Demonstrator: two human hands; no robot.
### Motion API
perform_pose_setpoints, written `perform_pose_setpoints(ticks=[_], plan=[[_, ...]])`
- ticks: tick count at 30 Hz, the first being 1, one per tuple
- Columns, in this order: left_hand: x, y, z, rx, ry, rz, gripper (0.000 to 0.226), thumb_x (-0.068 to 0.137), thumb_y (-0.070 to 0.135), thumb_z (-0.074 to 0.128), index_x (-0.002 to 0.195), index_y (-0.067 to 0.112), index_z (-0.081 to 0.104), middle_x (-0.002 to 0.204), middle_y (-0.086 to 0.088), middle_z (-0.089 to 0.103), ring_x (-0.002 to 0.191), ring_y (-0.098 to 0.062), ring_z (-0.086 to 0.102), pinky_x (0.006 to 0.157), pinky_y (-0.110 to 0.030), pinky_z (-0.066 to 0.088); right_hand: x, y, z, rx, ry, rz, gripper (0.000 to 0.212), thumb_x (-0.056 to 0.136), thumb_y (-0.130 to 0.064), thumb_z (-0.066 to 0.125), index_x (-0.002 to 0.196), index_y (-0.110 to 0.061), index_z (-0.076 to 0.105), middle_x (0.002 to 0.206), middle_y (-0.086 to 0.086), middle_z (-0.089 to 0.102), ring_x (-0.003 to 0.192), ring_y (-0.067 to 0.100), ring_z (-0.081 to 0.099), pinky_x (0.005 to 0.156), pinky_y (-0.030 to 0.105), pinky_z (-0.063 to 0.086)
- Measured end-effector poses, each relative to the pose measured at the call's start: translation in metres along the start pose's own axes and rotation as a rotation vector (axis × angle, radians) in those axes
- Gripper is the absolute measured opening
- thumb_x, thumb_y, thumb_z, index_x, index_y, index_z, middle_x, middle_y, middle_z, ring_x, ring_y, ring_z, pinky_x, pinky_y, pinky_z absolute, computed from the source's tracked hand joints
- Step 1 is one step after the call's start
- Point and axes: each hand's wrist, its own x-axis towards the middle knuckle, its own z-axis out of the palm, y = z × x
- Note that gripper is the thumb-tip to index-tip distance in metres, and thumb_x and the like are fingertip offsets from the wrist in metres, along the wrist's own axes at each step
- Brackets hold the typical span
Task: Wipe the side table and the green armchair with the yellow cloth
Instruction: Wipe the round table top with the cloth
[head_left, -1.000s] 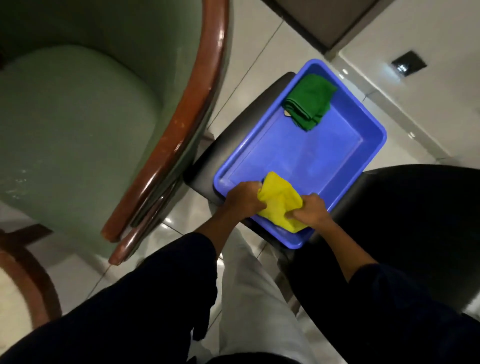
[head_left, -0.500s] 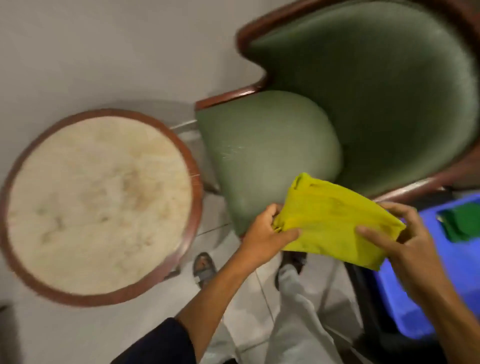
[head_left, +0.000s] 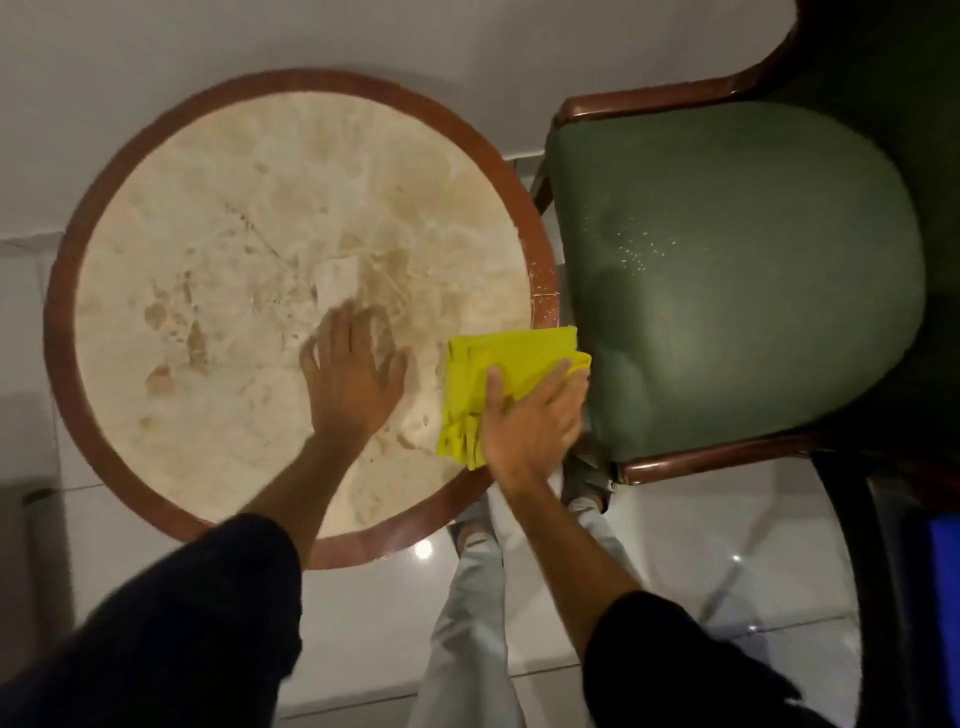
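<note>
The round side table (head_left: 218, 218) has a beige marble top and a brown wooden rim. The folded yellow cloth (head_left: 498, 364) lies on the table's right edge, close to the green armchair (head_left: 727, 270). My right hand (head_left: 530, 421) presses flat on the cloth, fingers spread over it. Flat on the marble just left of the cloth rests my left hand (head_left: 353, 384), fingers apart and holding nothing. The armchair's green seat, with a wooden frame, stands right beside the table.
A white wall runs behind the table and chair. Glossy white floor tiles lie below, with my legs and shoes (head_left: 584, 483) between table and chair. A dark chair edge and a sliver of the blue tray (head_left: 943, 597) show at the far right.
The cloth was lifted from the blue tray, carried in both hands past the armchair, and now lies on the table under my right hand. My left hand has let go of it.
</note>
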Motion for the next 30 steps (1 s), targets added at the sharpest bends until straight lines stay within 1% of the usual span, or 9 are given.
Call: perform_pose_setpoints(ticks=[3, 6, 10, 12, 16, 18, 20, 25, 30], plan=[[0.038, -0.025, 0.02, 0.118, -0.045, 0.013, 0.063, 0.102, 0.049, 0.034, 0.155, 0.014, 0.03, 0.165, -0.017, 0.025, 0.153, -0.035, 0.023, 0.119, -0.062, 0.018, 0.012, -0.022, 0.036, -0.017, 0.047, 0.07, 0.1, 0.091, -0.065, 0.044, 0.154, 0.004, 0.009, 0.162, 0.028, 0.009, 0.152, 0.038, 0.009, 0.121, 0.052, 0.015], [0.048, -0.037, 0.033, 0.095, -0.031, -0.028, 0.068, 0.101, 0.058, 0.023, 0.159, 0.023, 0.016, 0.169, -0.012, 0.011, 0.156, -0.03, 0.011, 0.121, -0.061, 0.007, 0.059, -0.035, 0.04, -0.161, 0.198, -0.085, 0.096, 0.093, -0.066, 0.038, 0.154, 0.004, 0.015, 0.161, 0.028, 0.017, 0.151, 0.038, 0.015, 0.121, 0.053, 0.018], [0.047, -0.038, 0.036, 0.084, 0.027, -0.036, 0.065, 0.102, 0.055, 0.022, 0.159, 0.023, 0.019, 0.169, -0.01, 0.015, 0.156, -0.026, 0.013, 0.122, -0.06, 0.01, 0.128, -0.087, 0.046, -0.323, 0.226, -0.244, 0.08, 0.099, -0.057, 0.026, 0.156, -0.003, 0.014, 0.164, 0.022, 0.013, 0.153, 0.033, 0.01, 0.123, 0.051, 0.011], [0.05, -0.039, 0.036, 0.105, 0.059, -0.029, 0.063, 0.104, 0.052, 0.02, 0.158, 0.02, 0.023, 0.168, -0.01, 0.019, 0.155, -0.027, 0.018, 0.122, -0.06, 0.014, 0.158, -0.125, 0.056, -0.366, 0.163, -0.337, 0.072, 0.101, -0.05, 0.023, 0.157, -0.005, 0.01, 0.165, 0.019, 0.008, 0.154, 0.031, 0.004, 0.124, 0.051, 0.005], [0.047, -0.039, 0.036, 0.111, 0.136, -0.043, 0.06, 0.106, 0.047, 0.017, 0.157, 0.016, 0.026, 0.166, -0.009, 0.027, 0.154, -0.024, 0.025, 0.123, -0.054, 0.019, 0.164, -0.157, 0.071, -0.541, 0.048, -0.715, 0.065, 0.102, -0.045, 0.019, 0.157, -0.011, 0.014, 0.166, 0.013, 0.01, 0.154, 0.028, 0.006, 0.125, 0.048, 0.004], [0.048, -0.039, 0.035, 0.05, 0.157, -0.081, 0.059, 0.107, 0.043, 0.013, 0.158, 0.015, 0.025, 0.165, -0.009, 0.029, 0.153, -0.024, 0.026, 0.123, -0.053, 0.021, 0.135, -0.141, 0.076, -0.564, -0.027, -0.925, 0.063, 0.102, -0.043, 0.022, 0.157, -0.013, 0.019, 0.166, 0.012, 0.015, 0.154, 0.027, 0.009, 0.125, 0.048, 0.009], [0.048, -0.037, 0.031, -0.01, 0.147, -0.107, 0.06, 0.107, 0.042, 0.008, 0.158, 0.016, 0.025, 0.165, -0.009, 0.028, 0.154, -0.025, 0.025, 0.123, -0.052, 0.02, 0.097, -0.102, 0.072, -0.536, -0.071, -1.017, 0.061, 0.102, -0.042, 0.027, 0.155, -0.012, 0.024, 0.165, 0.011, 0.02, 0.153, 0.027, 0.013, 0.124, 0.049, 0.013], [0.049, -0.037, 0.028, 0.059, 0.069, -0.085, 0.061, 0.106, 0.047, 0.01, 0.158, 0.02, 0.024, 0.167, -0.013, 0.021, 0.155, -0.029, 0.019, 0.124, -0.053, 0.016, 0.061, -0.007, 0.046, -0.519, -0.027, -0.924, 0.062, 0.1, -0.041, 0.033, 0.155, -0.015, 0.024, 0.165, 0.007, 0.021, 0.154, 0.023, 0.011, 0.124, 0.048, 0.012], [0.047, -0.037, 0.029, 0.084, 0.06, -0.078, 0.062, 0.105, 0.049, 0.016, 0.158, 0.019, 0.024, 0.167, -0.014, 0.019, 0.155, -0.031, 0.018, 0.124, -0.053, 0.015, 0.076, -0.019, 0.044, -0.509, 0.009, -0.967, 0.059, 0.099, -0.04, 0.036, 0.152, -0.014, 0.034, 0.162, 0.008, 0.029, 0.152, 0.027, 0.021, 0.123, 0.049, 0.017]])
